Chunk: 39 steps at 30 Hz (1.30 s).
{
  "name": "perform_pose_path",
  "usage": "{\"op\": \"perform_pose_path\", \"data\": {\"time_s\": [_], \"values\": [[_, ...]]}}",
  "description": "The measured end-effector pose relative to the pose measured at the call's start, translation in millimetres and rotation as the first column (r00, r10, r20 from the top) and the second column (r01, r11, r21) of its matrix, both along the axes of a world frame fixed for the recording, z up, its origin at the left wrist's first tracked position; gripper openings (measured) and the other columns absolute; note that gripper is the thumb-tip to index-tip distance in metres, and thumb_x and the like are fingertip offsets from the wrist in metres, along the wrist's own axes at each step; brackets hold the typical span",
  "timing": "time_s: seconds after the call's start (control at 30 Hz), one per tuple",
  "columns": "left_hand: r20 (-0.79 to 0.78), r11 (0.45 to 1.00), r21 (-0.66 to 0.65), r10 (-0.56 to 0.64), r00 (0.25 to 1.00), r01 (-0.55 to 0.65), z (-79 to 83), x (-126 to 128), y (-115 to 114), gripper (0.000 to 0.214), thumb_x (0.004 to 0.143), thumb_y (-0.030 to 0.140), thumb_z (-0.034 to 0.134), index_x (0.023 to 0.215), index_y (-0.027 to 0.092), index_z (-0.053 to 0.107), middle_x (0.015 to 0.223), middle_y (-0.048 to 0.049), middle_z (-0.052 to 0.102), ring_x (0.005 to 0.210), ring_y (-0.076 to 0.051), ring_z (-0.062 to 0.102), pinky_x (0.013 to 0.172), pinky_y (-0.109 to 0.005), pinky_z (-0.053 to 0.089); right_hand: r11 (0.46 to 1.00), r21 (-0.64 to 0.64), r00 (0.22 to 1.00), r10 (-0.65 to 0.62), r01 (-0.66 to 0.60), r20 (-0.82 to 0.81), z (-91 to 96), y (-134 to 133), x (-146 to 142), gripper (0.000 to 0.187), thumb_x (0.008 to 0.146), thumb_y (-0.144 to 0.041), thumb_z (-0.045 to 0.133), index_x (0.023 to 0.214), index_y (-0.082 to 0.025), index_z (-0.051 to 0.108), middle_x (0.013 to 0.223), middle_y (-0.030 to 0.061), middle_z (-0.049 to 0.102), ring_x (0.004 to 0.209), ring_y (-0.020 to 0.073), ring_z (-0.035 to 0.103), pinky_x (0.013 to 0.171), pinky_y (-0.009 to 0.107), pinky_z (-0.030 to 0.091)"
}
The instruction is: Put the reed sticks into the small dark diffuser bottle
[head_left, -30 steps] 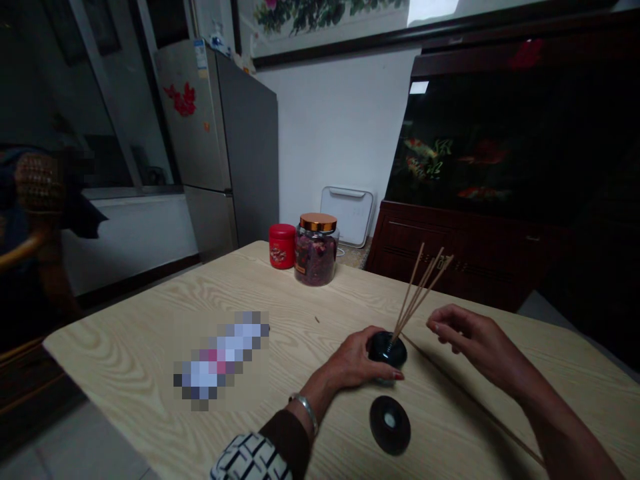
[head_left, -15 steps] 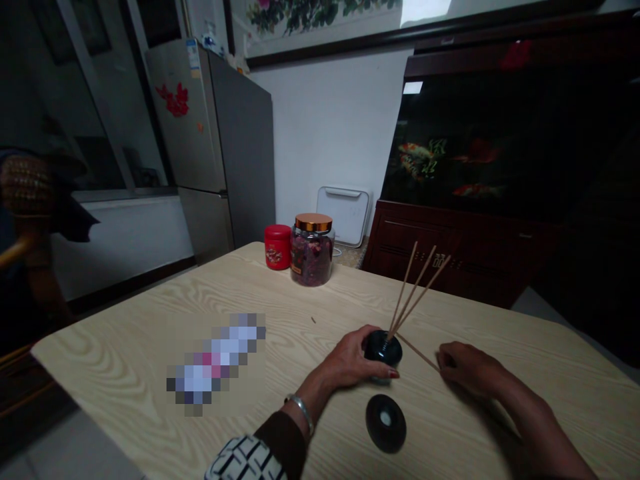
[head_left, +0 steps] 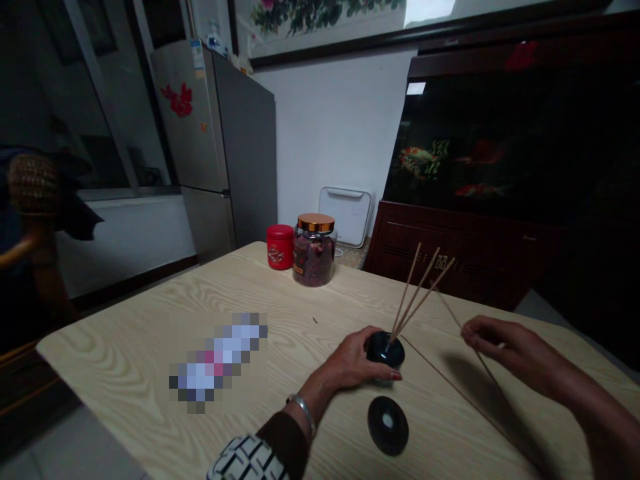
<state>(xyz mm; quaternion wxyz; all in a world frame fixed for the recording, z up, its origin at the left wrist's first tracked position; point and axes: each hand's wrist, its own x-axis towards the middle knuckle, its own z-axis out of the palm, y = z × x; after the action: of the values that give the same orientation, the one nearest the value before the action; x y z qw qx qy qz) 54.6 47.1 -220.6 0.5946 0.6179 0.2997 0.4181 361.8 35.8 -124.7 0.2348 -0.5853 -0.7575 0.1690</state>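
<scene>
My left hand (head_left: 353,360) grips a small black round holder (head_left: 385,350) from the left, with a silver bangle (head_left: 301,413) on the wrist. Three thin wooden sticks (head_left: 419,293) stand tilted in the holder. My right hand (head_left: 505,343) is apart from the holder, off to the right, and pinches a long thin stick (head_left: 455,327) that slants down past the fingers. Another thin stick (head_left: 460,393) lies on the table below it. A black disc with a pale centre (head_left: 388,425) lies on the table near my left hand.
On the pale wood-grain table (head_left: 125,333) stand a glass jar of dried petals (head_left: 314,257) and a red tin (head_left: 279,247). A pixelated object (head_left: 217,363) lies at left. A fish tank (head_left: 475,147) on a dark cabinet (head_left: 450,253) stands behind, a fridge (head_left: 215,147) back left.
My right hand has risen from the table and moved right, away from the holder, with a thin stick in its fingers. My left hand stays on the holder.
</scene>
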Motion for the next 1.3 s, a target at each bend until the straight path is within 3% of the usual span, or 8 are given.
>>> {"op": "perform_pose_path", "data": {"time_s": [0.07, 0.17, 0.27, 0.63, 0.87, 1.03, 1.17, 1.3], "values": [[0.001, 1.0, 0.008, 0.005, 1.0, -0.005, -0.4, -0.1, 0.1, 0.072, 0.052, 0.03, 0.095, 0.115, 0.014, 0.065, 0.102, -0.0078, 0.069, 0.096, -0.022, 0.062, 0.081, -0.03, 0.049, 0.974, 0.152, 0.945, -0.117, 0.17, -0.305, 24.9, -14.7, 1.7, 0.029, 0.074, -0.052, 0.071, 0.089, -0.027, 0.071, 0.086, 0.0023, 0.07, 0.075, 0.0209, 0.061, 0.065, 0.033, 0.048], [-0.006, 1.0, 0.018, 0.013, 1.0, -0.013, -0.1, -0.4, -0.2, 0.072, 0.052, 0.031, 0.095, 0.115, 0.014, 0.065, 0.103, -0.0088, 0.069, 0.097, -0.023, 0.063, 0.082, -0.031, 0.05, 0.871, 0.269, 0.671, -0.089, 0.411, -0.736, 50.1, -34.7, -17.2, 0.026, 0.07, -0.048, 0.08, 0.09, -0.033, 0.073, 0.089, -0.0006, 0.068, 0.074, 0.0188, 0.059, 0.057, 0.032, 0.047], [-0.008, 1.0, 0.013, 0.012, 1.0, -0.012, 1.1, -0.5, -0.7, 0.073, 0.051, 0.032, 0.095, 0.116, 0.013, 0.065, 0.103, -0.0093, 0.069, 0.097, -0.023, 0.063, 0.083, -0.032, 0.05, 0.856, 0.251, 0.485, 0.0, 0.451, -0.874, 56.6, -41.4, -51.8, 0.023, 0.068, -0.042, 0.084, 0.085, -0.034, 0.072, 0.087, -0.0018, 0.064, 0.074, 0.0169, 0.057, 0.055, 0.03, 0.047], [0.003, 1.0, 0.008, 0.008, 1.0, -0.008, 2.5, -0.6, -1.2, 0.073, 0.05, 0.031, 0.095, 0.115, 0.013, 0.066, 0.102, -0.0085, 0.069, 0.096, -0.023, 0.063, 0.083, -0.032, 0.049, 0.872, 0.327, 0.719, -0.04, 0.364, -0.694, 28.1, -26.5, -98.8, 0.023, 0.079, -0.043, 0.075, 0.093, -0.026, 0.07, 0.081, -0.0008, 0.064, 0.064, 0.0135, 0.052, 0.057, 0.027, 0.044], [-0.071, 0.998, 0.06, 0.039, 0.997, -0.034, 4.9, -2.0, -1.9, 0.072, 0.053, 0.037, 0.094, 0.115, 0.014, 0.066, 0.102, -0.0073, 0.069, 0.096, -0.023, 0.061, 0.084, -0.032, 0.048, 0.962, 0.249, 0.861, 0.03, 0.112, -0.507, -1.9, -13.9, -123.3, 0.023, 0.085, -0.043, 0.066, 0.089, -0.021, 0.066, 0.083, 0.0023, 0.067, 0.071, 0.0165, 0.058, 0.062, 0.029, 0.046], [-0.055, 0.998, 0.061, 0.024, 0.998, -0.02, 5.8, -2.5, -2.6, 0.071, 0.055, 0.033, 0.093, 0.117, 0.014, 0.065, 0.103, -0.0073, 0.069, 0.097, -0.022, 0.061, 0.085, -0.032, 0.048, 0.994, 0.097, 0.93, 0.085, -0.054, -0.357, 1.5, -9.8, -105.1, 0.03, 0.089, -0.049, 0.057, 0.093, -0.02, 0.065, 0.082, 0.0037, 0.067, 0.073, 0.0183, 0.062, 0.061, 0.029, 0.048], [-0.051, 0.999, 0.038, 0.01, 0.999, -0.008, 3.3, -2.0, -1.3, 0.071, 0.053, 0.034, 0.094, 0.116, 0.015, 0.065, 0.103, -0.0075, 0.069, 0.096, -0.022, 0.062, 0.084, -0.032, 0.049, 0.998, -0.012, 0.998, 0.062, -0.062, 0.005, 2.0, -4.8, -58.1, 0.025, 0.091, -0.042, 0.052, 0.084, -0.021, 0.064, 0.078, 0.0043, 0.067, 0.071, 0.0188, 0.06, 0.063, 0.03, 0.045], [-0.035, 0.999, 0.043, 0.016, 0.999, -0.015, 0.5, -1.4, 0.0, 0.07, 0.054, 0.033, 0.094, 0.115, 0.015, 0.065, 0.104, -0.0079, 0.069, 0.097, -0.023, 0.063, 0.085, -0.033, 0.049, 0.977, -0.151, 0.86, -0.052, 0.149, 0.508, -24.7, 2.9, -31.7, 0.008, 0.078, -0.023, 0.058, 0.074, -0.022, 0.065, 0.083, 0.0077, 0.071, 0.076, 0.0234, 0.063, 0.062, 0.032, 0.037]]}}
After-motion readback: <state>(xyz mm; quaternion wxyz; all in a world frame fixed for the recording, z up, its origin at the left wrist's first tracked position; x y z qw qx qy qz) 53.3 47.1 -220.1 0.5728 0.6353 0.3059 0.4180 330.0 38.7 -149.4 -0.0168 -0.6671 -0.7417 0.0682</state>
